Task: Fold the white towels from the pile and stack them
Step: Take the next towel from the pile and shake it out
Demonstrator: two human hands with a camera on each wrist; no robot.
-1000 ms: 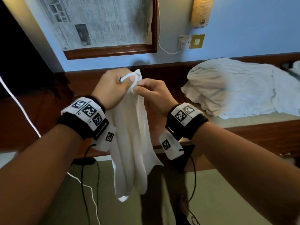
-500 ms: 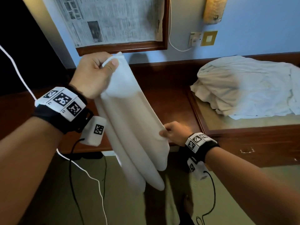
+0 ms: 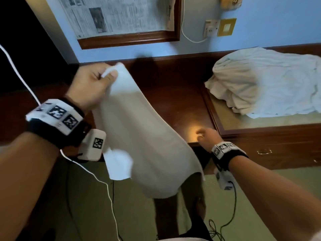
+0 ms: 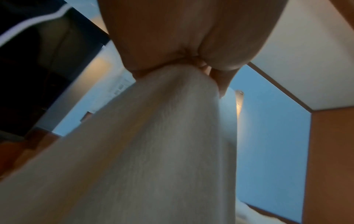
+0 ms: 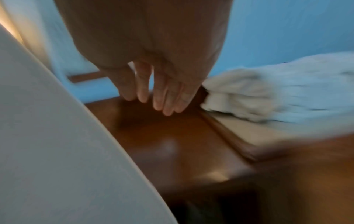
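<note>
A white towel (image 3: 144, 136) hangs in the air, pinched at its top corner between the thumb and curled fingers (image 3: 111, 75) of the left hand (image 3: 90, 87). From that pinch the cloth drapes down and away, its lower edge hanging free in front of the dark wooden surface (image 3: 173, 101). The left wrist view shows the cloth bunched right under the grip. The right hand (image 3: 207, 138) holds nothing: its fingers (image 5: 159, 97) are straight, slightly spread and pointing down above the surface, just beside the towel's hanging edge. Well beyond those fingertips lies the pile of crumpled white towels (image 3: 267, 82). A framed newspaper (image 3: 118, 16) hangs on the blue wall.
</note>
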